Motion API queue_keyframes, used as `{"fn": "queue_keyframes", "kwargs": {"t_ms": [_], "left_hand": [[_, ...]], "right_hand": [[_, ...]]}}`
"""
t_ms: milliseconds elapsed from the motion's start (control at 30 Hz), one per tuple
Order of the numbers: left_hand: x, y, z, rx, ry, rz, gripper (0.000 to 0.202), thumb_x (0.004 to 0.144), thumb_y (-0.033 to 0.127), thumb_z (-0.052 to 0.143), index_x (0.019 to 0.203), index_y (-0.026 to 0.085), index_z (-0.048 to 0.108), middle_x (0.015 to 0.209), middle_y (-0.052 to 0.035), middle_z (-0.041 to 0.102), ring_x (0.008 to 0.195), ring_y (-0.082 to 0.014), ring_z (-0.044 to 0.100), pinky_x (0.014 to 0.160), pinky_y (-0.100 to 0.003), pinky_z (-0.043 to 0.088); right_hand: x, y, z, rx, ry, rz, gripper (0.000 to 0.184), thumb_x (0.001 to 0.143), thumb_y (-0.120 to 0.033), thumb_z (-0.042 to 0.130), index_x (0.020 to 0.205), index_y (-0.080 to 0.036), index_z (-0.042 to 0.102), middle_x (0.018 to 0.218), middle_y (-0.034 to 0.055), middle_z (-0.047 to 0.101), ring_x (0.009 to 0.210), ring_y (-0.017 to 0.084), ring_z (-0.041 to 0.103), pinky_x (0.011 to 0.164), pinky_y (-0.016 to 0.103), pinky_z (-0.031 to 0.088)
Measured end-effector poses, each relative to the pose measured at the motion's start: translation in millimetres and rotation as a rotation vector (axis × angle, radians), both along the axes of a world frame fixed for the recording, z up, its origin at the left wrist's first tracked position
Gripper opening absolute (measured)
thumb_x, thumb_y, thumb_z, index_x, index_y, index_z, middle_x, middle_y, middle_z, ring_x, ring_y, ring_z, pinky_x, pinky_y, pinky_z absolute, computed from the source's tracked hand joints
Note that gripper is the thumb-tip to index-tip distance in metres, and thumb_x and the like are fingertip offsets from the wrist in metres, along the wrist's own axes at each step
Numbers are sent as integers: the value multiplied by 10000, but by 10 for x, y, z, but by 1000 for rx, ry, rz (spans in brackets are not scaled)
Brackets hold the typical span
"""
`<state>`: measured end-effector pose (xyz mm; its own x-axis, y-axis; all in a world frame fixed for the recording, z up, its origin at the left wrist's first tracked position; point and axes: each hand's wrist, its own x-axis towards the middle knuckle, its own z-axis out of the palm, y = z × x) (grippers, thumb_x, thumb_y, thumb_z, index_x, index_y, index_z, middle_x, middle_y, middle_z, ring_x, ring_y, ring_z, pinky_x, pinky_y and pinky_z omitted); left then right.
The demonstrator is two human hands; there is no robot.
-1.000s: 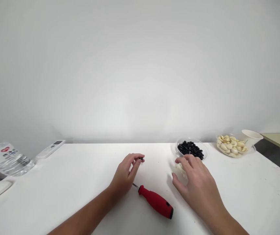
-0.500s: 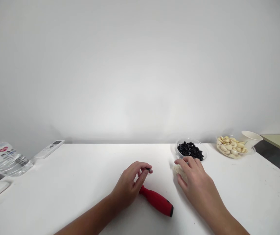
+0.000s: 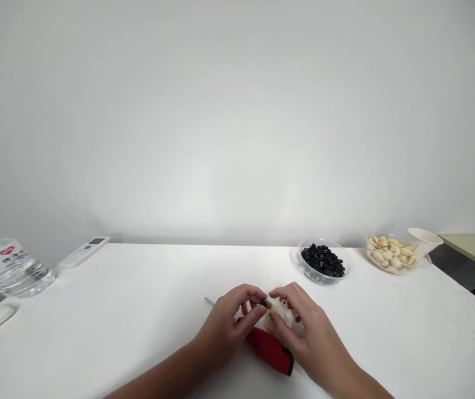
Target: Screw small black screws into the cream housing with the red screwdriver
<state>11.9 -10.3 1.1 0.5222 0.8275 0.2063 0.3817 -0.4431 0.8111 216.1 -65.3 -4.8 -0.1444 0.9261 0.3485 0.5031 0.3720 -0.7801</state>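
No legible text anywhere.

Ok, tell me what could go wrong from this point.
1. The tiny black piece is pinched only by fingertips of the left hand; it might slip and roll across the white table.
2. The red-handled screwdriver lies right under both hands; the right hand, holding the pale lumpy white piece, could knock it.

Small black bean [image 3: 264, 303] touching pale lump [image 3: 281, 315], both held above red-handled screwdriver [image 3: 274, 353]
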Motion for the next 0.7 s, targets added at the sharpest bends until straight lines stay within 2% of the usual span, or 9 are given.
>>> {"fn": "queue_keyframes", "kwargs": {"t_ms": [167, 333, 433, 500, 600, 700], "left_hand": [[-6, -5, -58, -33, -41, -5, 159, 974, 331, 609, 1079, 236, 680, 1031, -27, 729, 827, -167, 619, 750, -267, 500], [6, -9, -82, 8, -47, -50, 208, 1023, 381, 533, 1015, 218, 663, 965, -40, 687, 832, -184, 603, 764, -294, 483], [20, -18, -69, 62, -20, -83, 247, 1044, 385, 480, 956, 212, 632, 922, -35, 641, 838, -190, 581, 771, -304, 462], [28, -32, -59, 82, 34, -52, 165, 1001, 370, 557, 981, 213, 604, 932, -29, 614, 846, -193, 569, 761, -303, 454], [36, -50, -52, 79, 112, -12, 159, 938, 340, 648, 1008, 214, 581, 957, -25, 613, 866, -200, 572, 762, -304, 450], [37, -46, -51, 43, 133, -34, 140, 953, 342, 634, 989, 217, 583, 954, -22, 640, 877, -202, 589, 770, -305, 450]], "right_hand": [[-14, 27, -64, 95, -44, 1, 170, 1000, -275, 627, 1165, -309, 644, 941, -5, 644, 845, 192, 619, 737, 313, 480], [8, 72, -128, 153, -97, 5, 127, 1026, -324, 603, 1123, -288, 675, 918, 10, 658, 825, 202, 617, 725, 323, 463], [4, 74, -129, 85, -33, -6, 185, 1066, -332, 502, 971, -255, 640, 876, 5, 637, 788, 188, 601, 708, 316, 448], [-5, 64, -110, 13, 28, -21, 254, 1085, -331, 436, 899, -247, 586, 841, -5, 606, 759, 176, 584, 693, 306, 440], [-17, 46, -68, -55, 87, -5, 268, 1090, -345, 415, 887, -245, 559, 846, -13, 588, 767, 169, 574, 714, 295, 439], [-26, 43, -46, -98, 123, 3, 273, 1084, -377, 429, 903, -241, 583, 851, -11, 594, 778, 174, 565, 719, 294, 432]]}}
